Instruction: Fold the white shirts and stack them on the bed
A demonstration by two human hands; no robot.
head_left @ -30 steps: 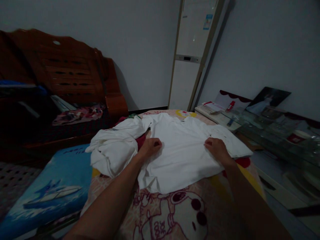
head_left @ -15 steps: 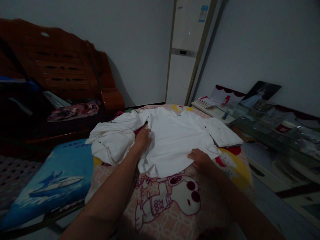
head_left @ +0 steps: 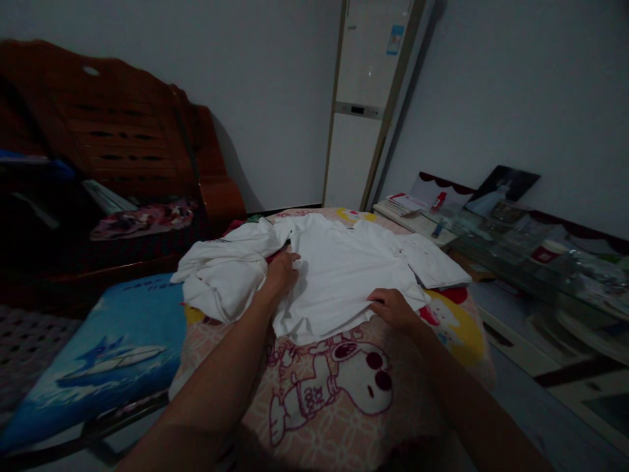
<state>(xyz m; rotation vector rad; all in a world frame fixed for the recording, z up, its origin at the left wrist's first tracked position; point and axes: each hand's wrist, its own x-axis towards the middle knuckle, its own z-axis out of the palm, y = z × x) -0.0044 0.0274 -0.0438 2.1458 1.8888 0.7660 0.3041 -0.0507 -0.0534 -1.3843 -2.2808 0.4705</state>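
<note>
A white shirt [head_left: 344, 262] lies spread on a pink patterned cloth [head_left: 339, 426] with a cartoon dog on it. My left hand [head_left: 284, 272] is at the shirt's left side, fingers closed on its edge. At the near right edge, my right hand [head_left: 390, 307] pinches the hem between thumb and fingers. A crumpled white garment [head_left: 221, 272] lies left of the shirt, beside my left forearm. Folded white clothing [head_left: 432, 261] rests to the right, touching the shirt's sleeve side.
A blue cushion [head_left: 118, 347] with a boat print is at the left, below a wooden bench [head_left: 122, 137]. On the right stands a glass-topped cabinet [head_left: 511, 255] bearing papers, a cup [head_left: 548, 252] and a photo. A tall white appliance [head_left: 351, 157] stands behind.
My right hand has moved slightly up and left, and the near hem under it is lifted a little. My left hand has barely moved. The view has shifted slightly.
</note>
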